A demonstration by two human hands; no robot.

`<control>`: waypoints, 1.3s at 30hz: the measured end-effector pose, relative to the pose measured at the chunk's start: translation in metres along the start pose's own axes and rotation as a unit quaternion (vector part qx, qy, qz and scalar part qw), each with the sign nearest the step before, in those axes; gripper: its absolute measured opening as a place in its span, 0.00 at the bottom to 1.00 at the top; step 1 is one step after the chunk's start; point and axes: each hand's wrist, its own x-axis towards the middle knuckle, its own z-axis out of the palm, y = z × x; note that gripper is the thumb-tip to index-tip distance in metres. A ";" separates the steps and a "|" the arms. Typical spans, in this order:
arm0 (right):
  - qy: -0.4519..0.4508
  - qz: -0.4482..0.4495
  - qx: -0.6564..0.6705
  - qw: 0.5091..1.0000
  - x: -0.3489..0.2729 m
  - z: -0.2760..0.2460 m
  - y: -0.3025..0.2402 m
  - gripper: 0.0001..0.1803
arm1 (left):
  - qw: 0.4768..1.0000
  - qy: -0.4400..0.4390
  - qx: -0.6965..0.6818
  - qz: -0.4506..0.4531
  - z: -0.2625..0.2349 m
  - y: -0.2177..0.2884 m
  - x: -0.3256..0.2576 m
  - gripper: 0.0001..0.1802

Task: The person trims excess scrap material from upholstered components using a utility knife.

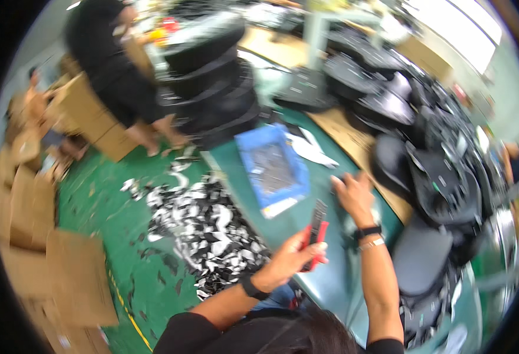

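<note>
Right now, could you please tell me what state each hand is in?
Left hand: closed around a red-handled tool.
Right hand: open, nothing visible in it; whether it touches the green table cannot be told.

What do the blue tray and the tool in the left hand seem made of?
Blue tray: perhaps matte plastic or coated cardboard; its opaque, even colour leaves this open.
Tool: red parts look like smooth plastic, evenly coloured; its grey bar looks like dull metal, faintly silvery.
</note>
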 end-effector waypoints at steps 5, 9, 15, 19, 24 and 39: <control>0.038 -0.084 -0.030 0.995 -0.023 0.009 0.051 0.17 | 0.993 0.071 -0.015 0.088 -0.031 -0.003 -0.009 0.21; -0.157 0.223 0.248 0.929 -0.060 -0.033 0.076 0.11 | 0.995 0.088 0.027 0.023 -0.048 -0.009 -0.035 0.24; -0.144 0.195 0.615 0.750 -0.144 -0.061 0.030 0.11 | 0.996 -0.001 0.078 -0.045 -0.051 -0.007 -0.040 0.23; -0.148 0.007 0.260 0.954 -0.184 -0.075 -0.018 0.09 | 0.993 -0.030 0.095 -0.069 -0.049 0.007 -0.040 0.22; -0.045 -0.102 0.183 0.977 -0.199 -0.077 -0.031 0.11 | 0.984 -0.052 0.152 -0.081 -0.043 0.009 -0.039 0.22; -0.105 -0.106 0.155 0.977 -0.200 -0.071 -0.040 0.11 | 0.965 0.001 0.254 -0.066 -0.056 0.006 -0.041 0.23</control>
